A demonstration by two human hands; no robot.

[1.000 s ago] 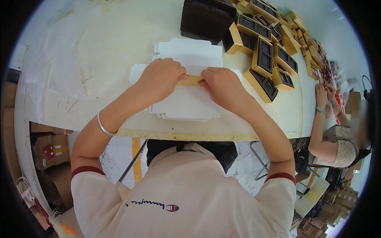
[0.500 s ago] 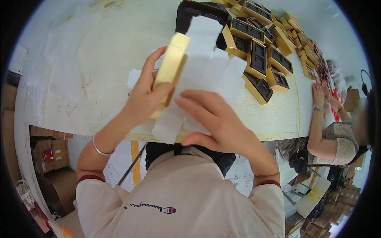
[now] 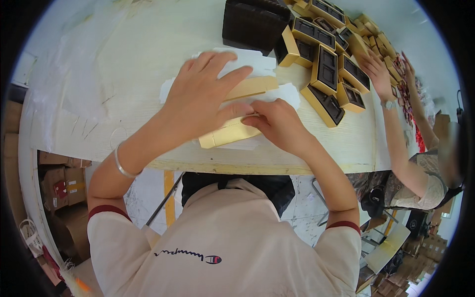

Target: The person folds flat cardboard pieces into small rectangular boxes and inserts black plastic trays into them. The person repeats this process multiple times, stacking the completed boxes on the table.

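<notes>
Two bare hands meet above a partly folded carton of thin gold and white card (image 3: 230, 133), lying on the pale tabletop (image 3: 138, 54) directly beneath them. Judged risks: a crooked crease or torn flap, should the right fingertips press away from the fold line; and the card springing open or sliding, since only one hand appears to secure it.

Left hand (image 3: 208, 94): fingers spread wide over the carton, nothing visibly gripped; thumb close to the right fingertips, contact with the card not confirmed. Right hand (image 3: 282, 121): fingers curled in, thumb and forefinger apparently pinching the edge of the near gold panel.

Beyond the hands stands a block-shaped black object (image 3: 255, 24), material undetermined. To the right of the right hand, gold rectangular boxes with black recessed inserts (image 3: 326, 69) are heaped; loose clear plastic sheeting (image 3: 64, 94) lies left of the left hand. Farthest right, a co-worker's hand (image 3: 377, 76) is near the heap.
</notes>
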